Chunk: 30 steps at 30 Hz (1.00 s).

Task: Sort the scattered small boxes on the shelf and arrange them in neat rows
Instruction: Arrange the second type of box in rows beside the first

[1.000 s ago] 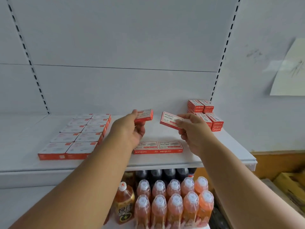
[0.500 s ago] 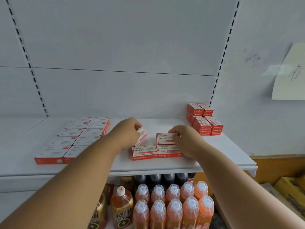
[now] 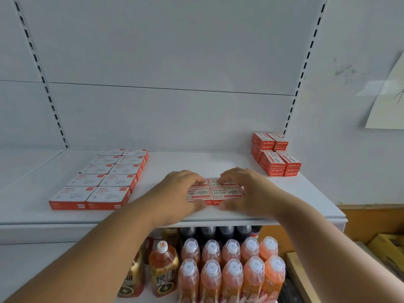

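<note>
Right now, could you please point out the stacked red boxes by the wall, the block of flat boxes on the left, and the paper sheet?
Stacked red boxes (image 3: 276,158), head view, front stack's top.
Flat boxes (image 3: 102,182), head view, block's middle.
Paper sheet (image 3: 391,101), head view, lower part.

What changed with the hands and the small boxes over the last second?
Both hands came down from mid-air: the left hand and right hand set their boxes behind the front pair, making a four-box block they now press together. The left grid and right stacks stayed put.
</note>
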Each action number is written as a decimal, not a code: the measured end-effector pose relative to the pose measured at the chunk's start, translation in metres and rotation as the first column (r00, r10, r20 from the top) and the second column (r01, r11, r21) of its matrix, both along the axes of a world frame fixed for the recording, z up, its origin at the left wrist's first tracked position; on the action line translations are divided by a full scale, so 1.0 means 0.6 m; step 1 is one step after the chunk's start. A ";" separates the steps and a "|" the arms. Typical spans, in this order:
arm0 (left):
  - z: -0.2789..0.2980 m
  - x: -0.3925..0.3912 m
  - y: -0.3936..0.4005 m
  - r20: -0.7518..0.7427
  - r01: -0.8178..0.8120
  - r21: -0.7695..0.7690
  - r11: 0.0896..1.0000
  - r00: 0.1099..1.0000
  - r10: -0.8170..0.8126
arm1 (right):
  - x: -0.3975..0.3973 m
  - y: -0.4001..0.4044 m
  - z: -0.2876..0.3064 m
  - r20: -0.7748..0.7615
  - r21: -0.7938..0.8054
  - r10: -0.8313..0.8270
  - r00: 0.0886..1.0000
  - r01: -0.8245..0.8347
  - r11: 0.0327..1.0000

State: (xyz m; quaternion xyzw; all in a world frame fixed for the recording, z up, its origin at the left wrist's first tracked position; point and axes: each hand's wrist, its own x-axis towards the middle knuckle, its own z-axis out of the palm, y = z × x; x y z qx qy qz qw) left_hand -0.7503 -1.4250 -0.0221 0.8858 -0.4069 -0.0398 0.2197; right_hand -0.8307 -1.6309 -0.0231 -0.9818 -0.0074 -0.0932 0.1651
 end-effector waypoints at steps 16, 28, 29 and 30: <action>0.002 0.017 -0.002 0.016 0.106 0.085 0.991 0.994 -0.108 | -0.003 0.017 -0.002 0.018 0.108 -0.085 0.996 0.082 0.991; 0.014 0.017 -0.002 0.026 0.099 0.114 0.989 0.994 -0.103 | -0.006 0.026 0.008 -0.047 0.102 -0.136 0.990 0.140 0.985; 0.018 0.016 -0.003 0.033 0.093 0.118 0.989 0.995 -0.098 | -0.007 0.026 0.011 -0.056 0.113 -0.140 0.989 0.145 0.983; 0.021 0.016 -0.005 0.042 0.087 0.116 0.989 0.995 -0.093 | -0.010 0.025 0.014 -0.063 0.135 -0.144 0.988 0.151 0.979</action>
